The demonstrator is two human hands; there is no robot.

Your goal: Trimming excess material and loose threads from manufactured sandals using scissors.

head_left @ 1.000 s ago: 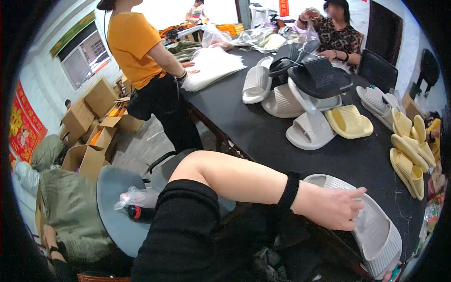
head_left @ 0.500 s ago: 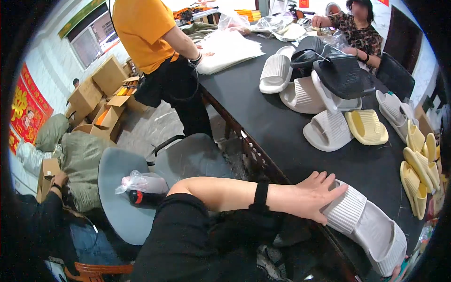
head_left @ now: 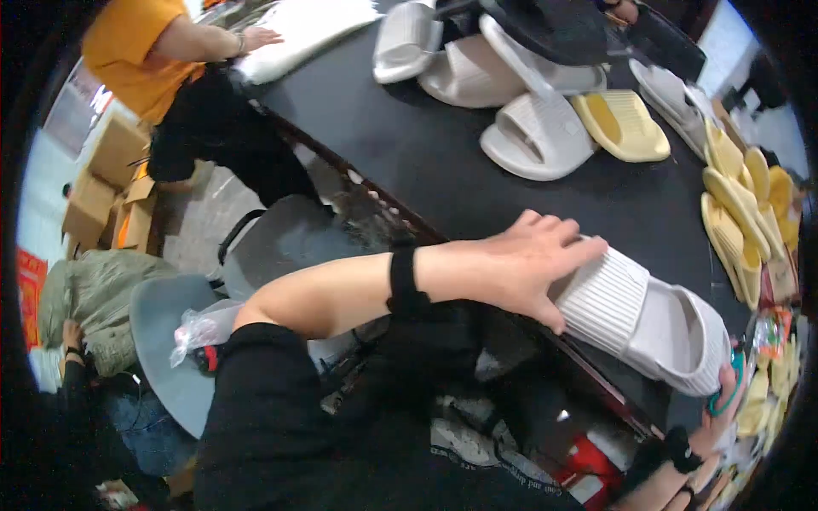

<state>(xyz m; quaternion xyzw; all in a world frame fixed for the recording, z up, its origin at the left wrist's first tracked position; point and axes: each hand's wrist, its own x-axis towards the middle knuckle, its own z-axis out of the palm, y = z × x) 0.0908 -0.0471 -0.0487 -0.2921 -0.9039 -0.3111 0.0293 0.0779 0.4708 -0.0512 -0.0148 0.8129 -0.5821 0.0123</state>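
Note:
A light grey ridged slide slipper [head_left: 607, 300] lies at the table's near edge, its toe to the left and its heel to the right. Across the toe is my left hand [head_left: 530, 266], thumb on the near side and fingers on the far side, gripping it. My right hand [head_left: 721, 410], partly cut off by the dark rim, is closed beside the heel with a finger against it. A green loop-shaped handle [head_left: 738, 381] shows at that hand; the rest of the object is hidden.
Grey slippers [head_left: 538, 136], a yellow slipper [head_left: 624, 126] and black slippers [head_left: 545, 30] lie farther back. Several yellow slippers [head_left: 734, 213] line the right side. A co-worker in orange [head_left: 141, 51] stands by white sheets [head_left: 319, 30]. Grey chairs [head_left: 170, 341] flank my left arm.
The view has swung down and to the right, so the scene sits higher and farther left. More of my right hand and forearm now shows; my left hand stays on the slipper's toe.

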